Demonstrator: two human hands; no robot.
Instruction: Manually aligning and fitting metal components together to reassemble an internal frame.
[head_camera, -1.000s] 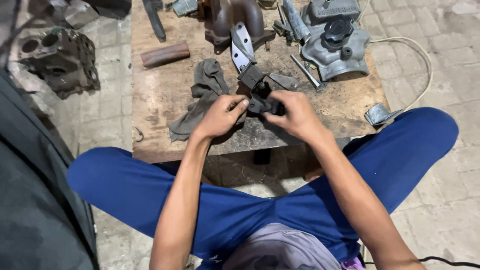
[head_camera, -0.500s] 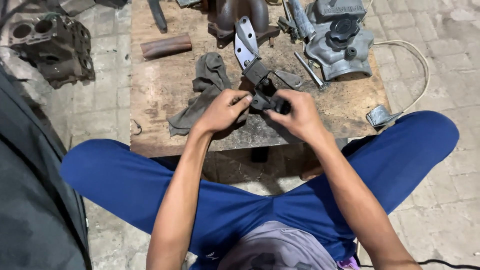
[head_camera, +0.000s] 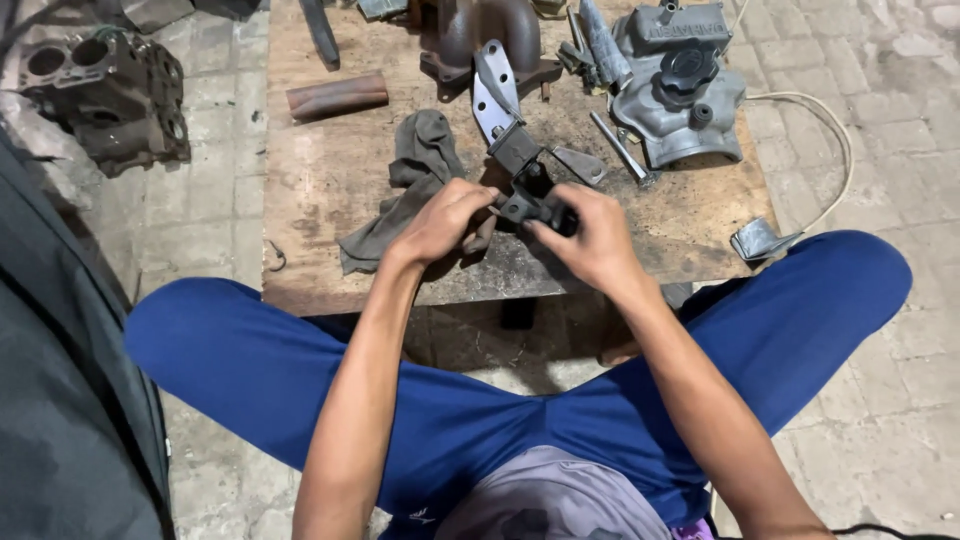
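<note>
We hold a small dark metal part (head_camera: 532, 207) near the near edge of the counter (head_camera: 320, 180), left hand (head_camera: 445, 222) and right hand (head_camera: 592, 240) both with fingers pinching it from opposite sides, apparently to steady it. A grey rag (head_camera: 410, 185) lies just left; bare wood on the far left leaves room.

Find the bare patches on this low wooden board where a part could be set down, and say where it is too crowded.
Free: the board's left strip between the rusty tube and the grey rag, and the right front, below the grey housing. Crowded: the far edge with the housing, bracket and rods, and the middle, where the left hand and right hand grip a dark part.
</note>
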